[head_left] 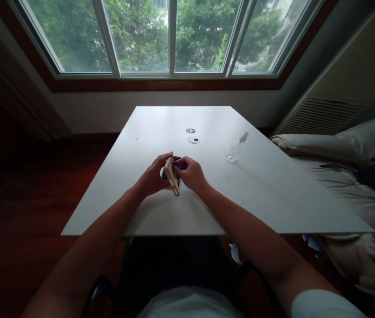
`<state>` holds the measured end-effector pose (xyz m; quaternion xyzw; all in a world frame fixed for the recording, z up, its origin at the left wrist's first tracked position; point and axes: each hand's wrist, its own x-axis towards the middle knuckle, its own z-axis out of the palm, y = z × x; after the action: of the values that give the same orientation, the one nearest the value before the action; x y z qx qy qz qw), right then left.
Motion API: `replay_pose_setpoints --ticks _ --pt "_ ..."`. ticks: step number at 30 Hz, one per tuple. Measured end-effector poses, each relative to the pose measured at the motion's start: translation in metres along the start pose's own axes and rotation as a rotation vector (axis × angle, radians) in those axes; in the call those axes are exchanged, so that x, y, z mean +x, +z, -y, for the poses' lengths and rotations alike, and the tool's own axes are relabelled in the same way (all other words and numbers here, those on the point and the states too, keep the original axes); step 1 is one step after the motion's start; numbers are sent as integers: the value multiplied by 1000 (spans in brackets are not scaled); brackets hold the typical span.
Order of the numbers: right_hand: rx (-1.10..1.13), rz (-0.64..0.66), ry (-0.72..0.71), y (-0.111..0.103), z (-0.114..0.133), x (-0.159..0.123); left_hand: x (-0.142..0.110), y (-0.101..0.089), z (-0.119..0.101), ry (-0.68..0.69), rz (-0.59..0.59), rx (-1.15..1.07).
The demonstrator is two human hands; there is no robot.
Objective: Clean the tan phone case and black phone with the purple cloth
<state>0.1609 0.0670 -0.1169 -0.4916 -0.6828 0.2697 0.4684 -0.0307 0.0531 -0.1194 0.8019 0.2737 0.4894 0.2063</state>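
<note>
In the head view my left hand (156, 176) grips a pale beige flat object (170, 174) near the table's front middle. This object is tilted on edge, its lower end toward me, and a small slot shows in that end. My right hand (192, 173) pinches a small purple thing (180, 165) against the right side of the beige object. Whether the purple thing is cloth I cannot tell. A dark piece (165, 175) shows behind the beige object, partly hidden by my left fingers.
The white table (134, 216) bears two small round flat pieces (193, 140) beyond my hands. To their right is a clear spray bottle (237, 148). A window (172, 39) lies past the far edge. Beige padded seating (333, 181) adjoins the table on the right.
</note>
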Motion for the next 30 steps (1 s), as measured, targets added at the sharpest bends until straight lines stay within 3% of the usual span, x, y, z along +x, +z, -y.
replay_pose_setpoints --ticks 8,15,22,27,30 --pt "66 -82 27 -3 2 2 1 3 -5 40 136 72" --pt "42 -7 115 -4 6 4 -3 0 -4 87 196 136" --pt "75 132 171 2 8 0 -1 -6 -3 93 96 123" --pt "63 58 134 5 6 -2 3 -7 -1 108 -27 48" --pt "37 25 107 4 4 -2 4 -6 -2 88 -33 11"
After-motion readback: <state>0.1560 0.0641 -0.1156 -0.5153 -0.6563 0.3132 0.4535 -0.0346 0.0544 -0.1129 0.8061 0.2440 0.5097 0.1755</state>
